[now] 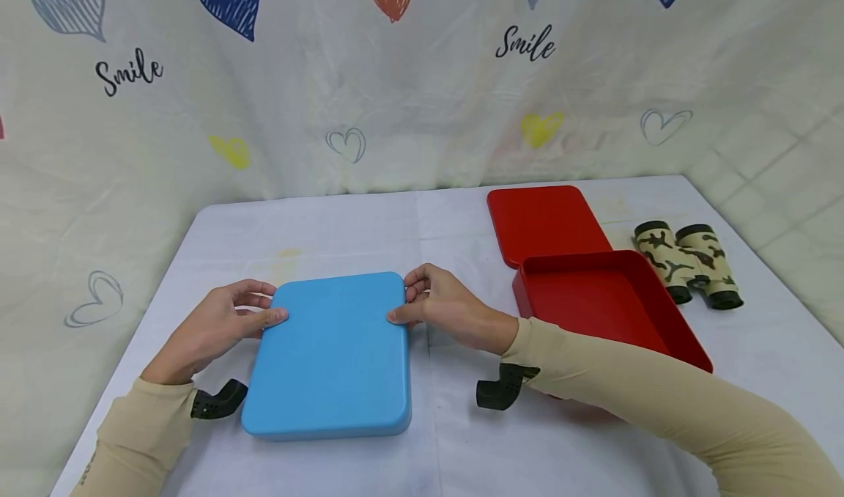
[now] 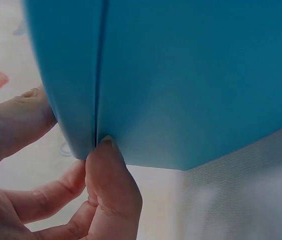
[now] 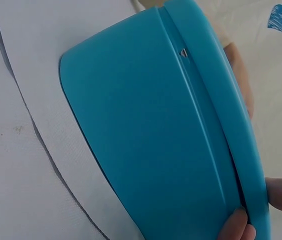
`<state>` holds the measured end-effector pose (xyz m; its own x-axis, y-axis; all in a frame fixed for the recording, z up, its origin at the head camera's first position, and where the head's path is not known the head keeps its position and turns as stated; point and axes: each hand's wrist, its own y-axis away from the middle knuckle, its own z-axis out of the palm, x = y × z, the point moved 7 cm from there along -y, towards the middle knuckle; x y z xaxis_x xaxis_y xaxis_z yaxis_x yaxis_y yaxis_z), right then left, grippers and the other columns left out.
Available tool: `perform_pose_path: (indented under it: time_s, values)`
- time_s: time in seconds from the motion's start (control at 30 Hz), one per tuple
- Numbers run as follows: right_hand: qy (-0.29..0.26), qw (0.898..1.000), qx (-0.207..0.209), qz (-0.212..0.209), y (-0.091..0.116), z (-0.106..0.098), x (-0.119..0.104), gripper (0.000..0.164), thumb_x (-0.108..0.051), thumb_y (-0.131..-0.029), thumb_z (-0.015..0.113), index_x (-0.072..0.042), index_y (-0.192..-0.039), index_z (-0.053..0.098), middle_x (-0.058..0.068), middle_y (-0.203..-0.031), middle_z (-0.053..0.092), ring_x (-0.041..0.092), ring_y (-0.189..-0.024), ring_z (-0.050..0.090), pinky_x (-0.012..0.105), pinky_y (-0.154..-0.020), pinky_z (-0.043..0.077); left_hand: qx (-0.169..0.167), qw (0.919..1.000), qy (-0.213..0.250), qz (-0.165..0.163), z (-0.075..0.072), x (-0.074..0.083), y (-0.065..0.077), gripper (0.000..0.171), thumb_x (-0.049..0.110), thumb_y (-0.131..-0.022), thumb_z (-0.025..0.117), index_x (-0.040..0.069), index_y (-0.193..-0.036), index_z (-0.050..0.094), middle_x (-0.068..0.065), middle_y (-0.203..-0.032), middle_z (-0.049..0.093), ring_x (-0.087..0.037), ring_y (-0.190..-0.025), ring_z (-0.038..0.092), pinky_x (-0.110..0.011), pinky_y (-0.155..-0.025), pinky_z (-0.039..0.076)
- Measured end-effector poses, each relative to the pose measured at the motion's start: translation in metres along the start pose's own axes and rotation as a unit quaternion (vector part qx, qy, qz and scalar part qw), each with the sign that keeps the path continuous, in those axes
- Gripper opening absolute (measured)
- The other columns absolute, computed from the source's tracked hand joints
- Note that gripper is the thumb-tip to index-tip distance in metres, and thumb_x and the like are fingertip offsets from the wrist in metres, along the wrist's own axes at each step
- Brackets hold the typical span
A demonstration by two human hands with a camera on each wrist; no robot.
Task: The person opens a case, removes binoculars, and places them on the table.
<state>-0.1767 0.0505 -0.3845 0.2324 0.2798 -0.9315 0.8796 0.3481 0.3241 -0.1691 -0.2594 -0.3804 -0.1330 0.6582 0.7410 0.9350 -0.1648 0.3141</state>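
A blue box (image 3: 136,120) with a matching blue lid (image 1: 335,350) on it lies in front of me on the left half of the table. My left hand (image 1: 220,328) pinches the lid at its far left corner, thumb on top. In the left wrist view a fingertip (image 2: 107,155) of that hand sits at the seam under the lid's rim. At the far right corner, my right hand (image 1: 455,306) pinches the lid the same way, thumb on top and fingers at the seam. A narrow gap shows between lid and box in the right wrist view. The box's inside is hidden.
Right of the blue box stands an open red box (image 1: 593,292), partly behind my right forearm. Its red lid (image 1: 547,222) lies flat behind it. Camouflage binoculars (image 1: 689,266) lie at the right. A heart-printed curtain (image 1: 422,79) hangs behind the white-covered table (image 1: 356,233).
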Motion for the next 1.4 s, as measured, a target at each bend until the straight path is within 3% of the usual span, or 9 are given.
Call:
perform_pose_path:
  time_s: [0.67,0.93,1.4]
  values:
    - [0.01,1.0,0.013,0.013,0.005,0.003,-0.01,0.054,-0.015,-0.085,0.082,-0.003,-0.127,0.05,0.013,-0.111,0.059,0.023,-0.093,0.067,0.032,-0.088,0.063,0.002,0.9999,-0.01,0.004,-0.001,0.003,0.002,0.072,0.048,-0.093,0.075,0.005,-0.144,0.05,-0.024,-0.138,0.059,-0.021,-0.103,0.073,-0.037,-0.089,0.063]
    - [0.017,1.0,0.009,0.011,0.009,0.005,-0.012,0.056,-0.018,-0.086,0.082,-0.003,-0.129,0.05,0.014,-0.113,0.058,0.022,-0.085,0.073,0.034,-0.091,0.063,0.006,0.9999,-0.013,0.007,-0.002,0.005,0.003,0.073,0.049,-0.092,0.075,0.004,-0.143,0.051,-0.023,-0.136,0.06,-0.021,-0.104,0.072,-0.035,-0.086,0.064]
    - [0.037,0.999,0.013,-0.005,0.015,0.004,-0.011,0.056,-0.022,-0.09,0.081,-0.009,-0.135,0.049,0.012,-0.115,0.062,0.02,-0.076,0.076,0.036,-0.091,0.063,-0.012,0.9998,0.011,0.015,-0.002,0.003,0.004,0.068,0.045,-0.096,0.072,0.008,-0.145,0.043,-0.019,-0.125,0.06,-0.018,-0.087,0.072,-0.033,-0.082,0.064]
